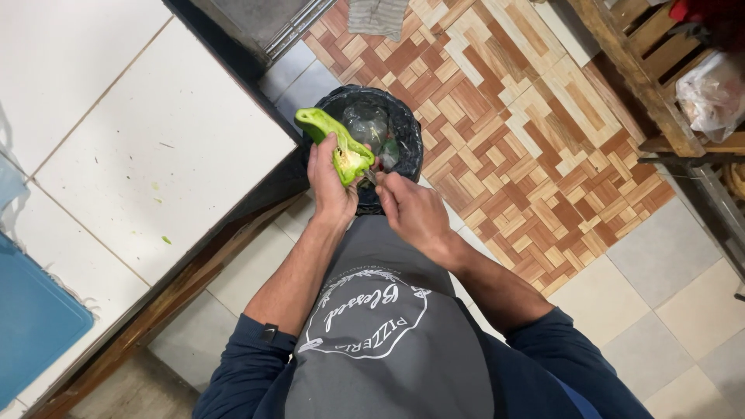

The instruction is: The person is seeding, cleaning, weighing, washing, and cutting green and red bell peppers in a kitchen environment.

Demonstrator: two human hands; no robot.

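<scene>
We see our left hand (330, 182) clamped around a cut green bell pepper (336, 143), its pale inside turned toward us, held up over a black-lined rubbish bin (410, 136) that stands on the floor just beside the tabletop's corner. Our right hand (411, 209) is closed too, its fingers pressed against the pepper's lower cut edge; something thin seems to sit in that grip, but we cannot tell what it is. The two hands are close together, nearly touching above the bin's rim. To our left lies the white tiled tabletop (147, 147), flecked with small green scraps, with a blue board (35, 318) at its near edge. Patterned floor tiles (504, 116) spread beyond the bin.
</scene>
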